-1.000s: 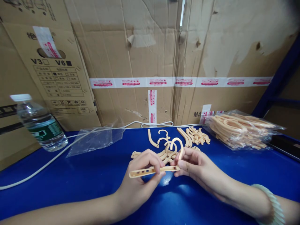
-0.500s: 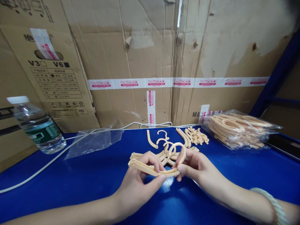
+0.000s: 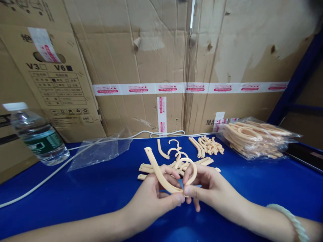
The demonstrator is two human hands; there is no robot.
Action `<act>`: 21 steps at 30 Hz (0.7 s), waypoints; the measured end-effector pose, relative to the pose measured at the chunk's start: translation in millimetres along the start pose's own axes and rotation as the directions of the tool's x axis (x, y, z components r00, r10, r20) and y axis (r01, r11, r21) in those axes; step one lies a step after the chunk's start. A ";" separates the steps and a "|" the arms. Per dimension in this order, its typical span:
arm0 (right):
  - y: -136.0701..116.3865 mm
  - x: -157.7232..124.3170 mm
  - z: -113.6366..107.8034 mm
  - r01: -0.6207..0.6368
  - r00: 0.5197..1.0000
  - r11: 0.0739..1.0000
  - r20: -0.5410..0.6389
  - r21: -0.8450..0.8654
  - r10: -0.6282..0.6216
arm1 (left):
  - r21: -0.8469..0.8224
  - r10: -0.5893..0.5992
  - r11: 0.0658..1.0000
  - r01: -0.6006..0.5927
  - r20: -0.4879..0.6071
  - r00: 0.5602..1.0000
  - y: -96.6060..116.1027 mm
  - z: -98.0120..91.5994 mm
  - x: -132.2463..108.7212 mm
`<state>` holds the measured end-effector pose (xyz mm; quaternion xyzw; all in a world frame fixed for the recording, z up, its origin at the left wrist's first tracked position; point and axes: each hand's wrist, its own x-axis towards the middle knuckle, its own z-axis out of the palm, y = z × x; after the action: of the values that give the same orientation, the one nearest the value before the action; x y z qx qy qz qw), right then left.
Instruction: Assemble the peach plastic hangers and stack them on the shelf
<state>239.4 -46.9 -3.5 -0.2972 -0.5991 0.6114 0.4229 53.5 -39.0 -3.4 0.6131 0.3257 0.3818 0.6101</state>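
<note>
Pinches curved bar [image 3: 158, 173] in left hand [image 3: 153, 198] and hook [image 3: 195, 172] in right hand [image 3: 213, 185], end to end above blue table [image 3: 96, 195], before hangers [image 3: 207, 161], between bottle [image 3: 41, 139] at left and bagged parts [image 3: 252, 137] at right.

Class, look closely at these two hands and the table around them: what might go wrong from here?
1. The left hand pinches the curved piece near its lower end, leaving its upper end unsupported; it could twist or slip.
2. The right hand holds the hook by its lower end, so a loose pinch might let it drop.
3. The overlapping hanger parts lie just behind both hands, so the fingers might nudge them out of place.
</note>
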 end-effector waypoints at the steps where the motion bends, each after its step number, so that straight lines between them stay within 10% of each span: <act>1: -2.1 0.7 -1.1 0.014 1.000 1.000 0.007 -0.020 -0.014 | -0.007 -0.009 1.000 0.009 0.012 1.000 0.1 0.4 0.2; 6: -24.8 15.3 -38.7 0.195 0.961 0.909 -0.112 -0.368 -0.251 | -0.061 -0.106 0.993 0.103 -0.041 0.994 3.5 -1.9 2.1; 9: -34.0 28.6 -80.4 0.259 0.893 0.486 0.016 -0.834 -0.450 | -0.090 -0.124 0.989 0.119 -0.055 0.991 0.7 -4.7 2.9; 12: -30.8 37.9 -113.8 0.286 0.918 0.188 0.212 -0.940 -0.335 | -0.108 -0.094 0.990 0.088 -0.060 0.994 -2.3 -6.6 3.6; 21: -11.1 44.8 -126.8 0.282 0.928 0.275 0.189 -0.919 -0.320 | -0.244 -0.169 0.959 0.145 -0.081 0.982 6.7 -4.0 4.3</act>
<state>330.6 52.4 0.5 -0.3764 -0.8768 0.0608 0.2929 51.7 -33.5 3.4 0.4878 0.3558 0.3991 0.6900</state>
